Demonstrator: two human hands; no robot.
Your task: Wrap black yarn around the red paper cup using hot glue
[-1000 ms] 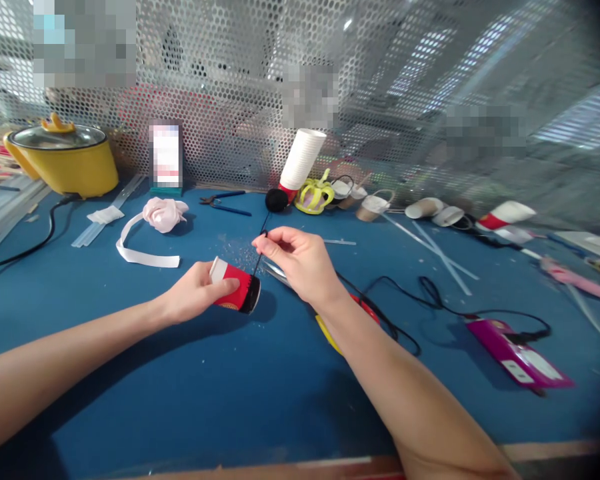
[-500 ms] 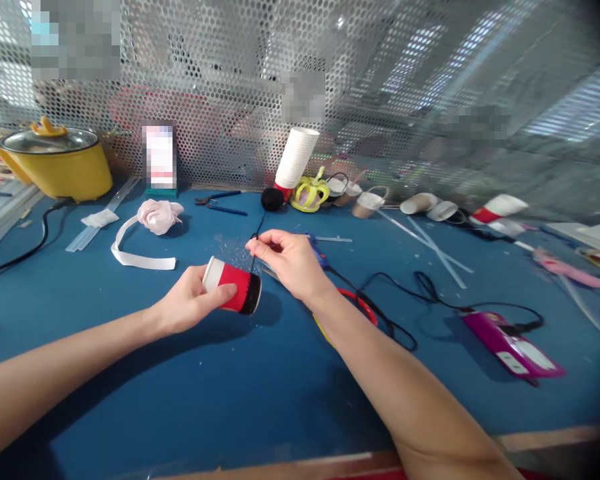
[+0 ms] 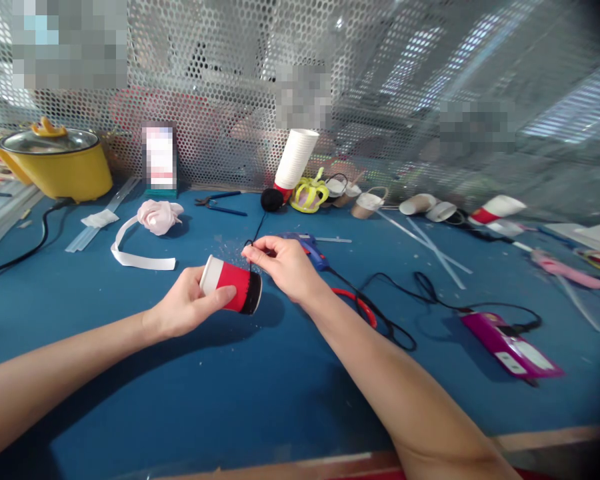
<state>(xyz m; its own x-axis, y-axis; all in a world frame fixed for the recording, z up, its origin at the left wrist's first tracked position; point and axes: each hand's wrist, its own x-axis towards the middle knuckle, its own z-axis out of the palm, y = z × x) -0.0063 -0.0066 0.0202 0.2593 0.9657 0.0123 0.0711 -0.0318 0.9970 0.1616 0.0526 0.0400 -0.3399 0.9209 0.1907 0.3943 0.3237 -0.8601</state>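
My left hand (image 3: 187, 301) is closed around a paper cup (image 3: 235, 285) that lies tilted on its side above the table. White shows at the cup's left end, red wraps its middle, and a black band circles its right end. Between thumb and fingertips of my right hand (image 3: 285, 263), just above the cup, is pinched a black yarn (image 3: 257, 230). The strand runs from the cup's black band past my fingers to a black yarn ball (image 3: 271, 199) at the back. A blue glue gun (image 3: 313, 252) lies partly hidden behind my right hand.
Behind stand stacked white cups (image 3: 296, 160) and a yellow yarn basket (image 3: 310, 193). Pliers (image 3: 223, 202), a pale fabric rose (image 3: 159, 217) and a yellow pot (image 3: 57, 163) are to the left. A purple power strip (image 3: 513, 347) with black cords lies right.
My right hand has shifted slightly left and down with the yarn, uncovering more of the glue gun. The cup in my left hand has barely moved.
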